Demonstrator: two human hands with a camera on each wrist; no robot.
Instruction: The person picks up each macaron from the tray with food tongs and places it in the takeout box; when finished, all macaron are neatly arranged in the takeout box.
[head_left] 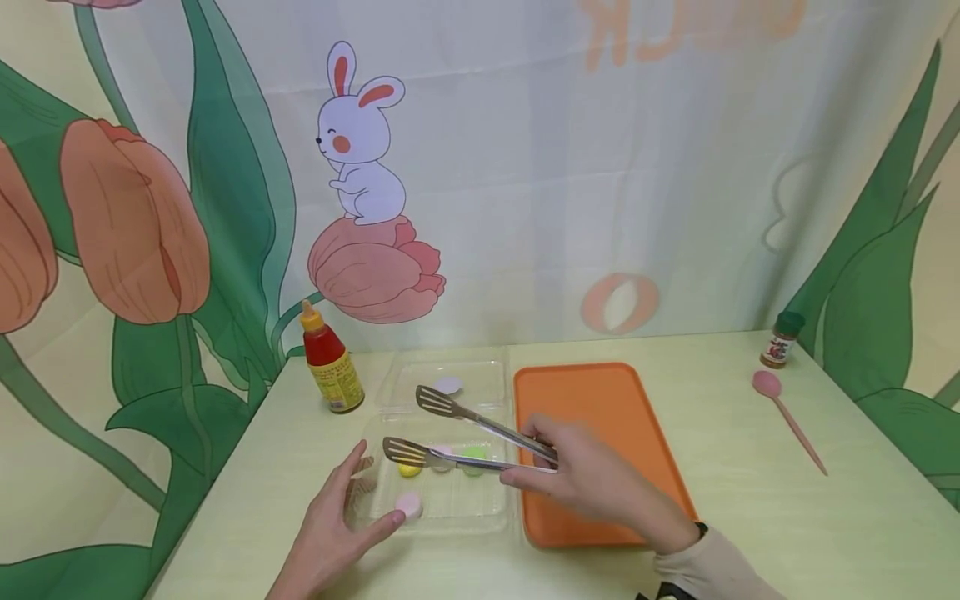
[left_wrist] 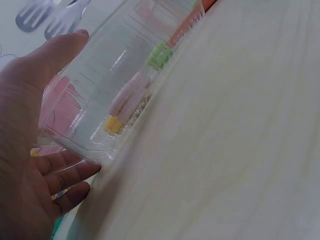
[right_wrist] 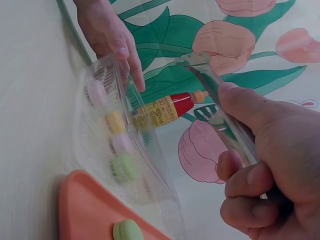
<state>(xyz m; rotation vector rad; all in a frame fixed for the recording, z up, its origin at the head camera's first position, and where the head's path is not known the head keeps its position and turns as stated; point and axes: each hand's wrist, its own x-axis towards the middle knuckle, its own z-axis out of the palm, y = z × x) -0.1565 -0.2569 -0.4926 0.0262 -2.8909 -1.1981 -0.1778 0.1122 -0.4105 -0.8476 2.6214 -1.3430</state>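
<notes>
My right hand (head_left: 570,471) grips metal slotted tongs (head_left: 480,421), their arms spread over a clear plastic box (head_left: 465,508), with nothing visible between the tips. Inside the box sit a yellow macaron (head_left: 409,468), a green macaron (head_left: 474,460) and pale pink macarons (head_left: 409,505). My left hand (head_left: 330,517) is at the box's near left corner, thumb at the front and fingers spread along the left side. In the left wrist view, the left thumb and fingers (left_wrist: 70,175) lie close against the clear wall; exact contact is hard to tell.
An orange tray (head_left: 577,392) stands right of the box, with a green macaron (right_wrist: 128,231) on it. Behind the box lies its open lid (head_left: 480,375) with a whitish round piece (head_left: 449,384). A sauce bottle (head_left: 333,367), spice jar (head_left: 782,340) and pink spoon (head_left: 787,417) stand or lie around.
</notes>
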